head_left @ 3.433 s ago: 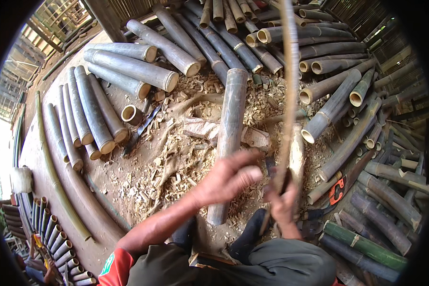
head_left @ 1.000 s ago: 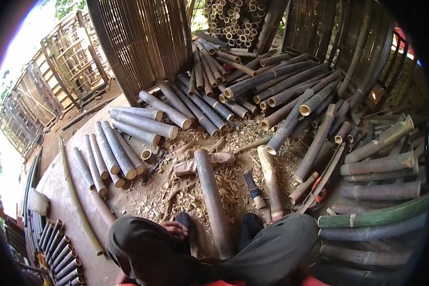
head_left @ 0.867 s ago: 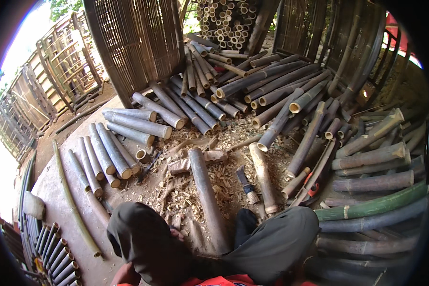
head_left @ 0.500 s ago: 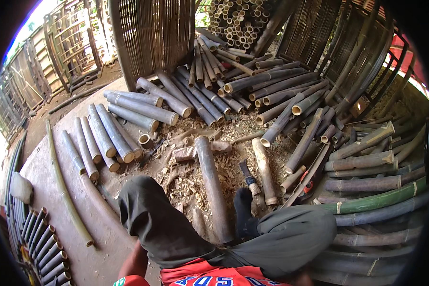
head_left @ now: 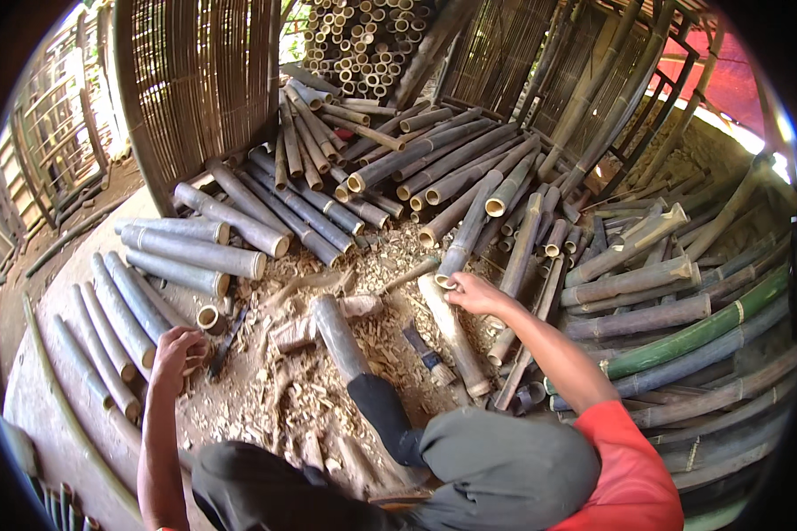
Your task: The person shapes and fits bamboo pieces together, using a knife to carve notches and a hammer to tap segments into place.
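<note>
My right hand (head_left: pixel 475 294) reaches forward, its fingers closed around the open near end of a grey bamboo pole (head_left: pixel 471 228) lying on the pile. My left hand (head_left: pixel 181 351) hovers at the left with loosely bent fingers and nothing visible in it. It is near the ends of several bamboo lengths (head_left: pixel 126 305) and a short bamboo ring (head_left: pixel 210 319). Between my legs a thick bamboo piece (head_left: pixel 338 338) lies on the chips, my dark-socked foot (head_left: pixel 383 411) across its lower part. A chopping knife (head_left: pixel 427 356) and a pale, scraped bamboo length (head_left: pixel 454 336) lie to its right.
Wood chips (head_left: pixel 266 389) cover the ground ahead. A dark blade (head_left: pixel 228 345) lies beside the ring. More bamboo is piled at the right, including a green pole (head_left: pixel 682 332). Woven bamboo panels (head_left: pixel 199 88) and a stack of bamboo ends (head_left: pixel 363 44) stand behind.
The view has swung to the right. Both my hands have come forward, the right one taking hold of a bamboo pole's end. My socked foot has moved from beside the thick bamboo piece onto it.
</note>
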Motion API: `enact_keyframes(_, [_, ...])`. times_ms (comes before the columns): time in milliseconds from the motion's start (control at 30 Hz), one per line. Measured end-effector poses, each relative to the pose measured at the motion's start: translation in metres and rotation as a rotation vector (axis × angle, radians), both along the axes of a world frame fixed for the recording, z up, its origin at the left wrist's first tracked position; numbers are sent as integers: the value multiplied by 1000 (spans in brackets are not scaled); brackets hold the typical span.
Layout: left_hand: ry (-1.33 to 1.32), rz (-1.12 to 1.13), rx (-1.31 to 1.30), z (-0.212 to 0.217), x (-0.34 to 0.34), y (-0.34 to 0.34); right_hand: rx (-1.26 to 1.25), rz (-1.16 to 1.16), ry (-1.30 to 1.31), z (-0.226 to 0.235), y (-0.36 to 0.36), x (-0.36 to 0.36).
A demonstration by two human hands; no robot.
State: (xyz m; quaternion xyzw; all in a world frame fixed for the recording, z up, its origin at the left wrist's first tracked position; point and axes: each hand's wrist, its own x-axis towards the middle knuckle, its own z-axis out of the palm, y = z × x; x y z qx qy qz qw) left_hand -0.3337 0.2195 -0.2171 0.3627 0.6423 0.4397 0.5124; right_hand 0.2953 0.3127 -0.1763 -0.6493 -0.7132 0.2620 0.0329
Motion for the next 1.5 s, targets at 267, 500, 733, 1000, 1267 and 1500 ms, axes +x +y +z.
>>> enact_keyframes(267, [137,-414,37,-6,128,214,25,-405,-139,-52,97,4])
enact_keyframes(500, [630,-481,9,-152,241,230,143,-843,118,-130,145,60])
enact_keyframes(733, [830,-156,131,-183,293,181,188,-1029,213,-200,182,74])
enact_keyframes(1000, [962,-68,250,-185,293,178,488,-1002,1050,-182,201,-10])
enact_keyframes(1267, [843,-100,216,-179,293,180,434,-1066,1306,-140,360,-56])
enact_keyframes(1500, [775,-152,233,-183,306,185,546,-862,846,-172,384,-14])
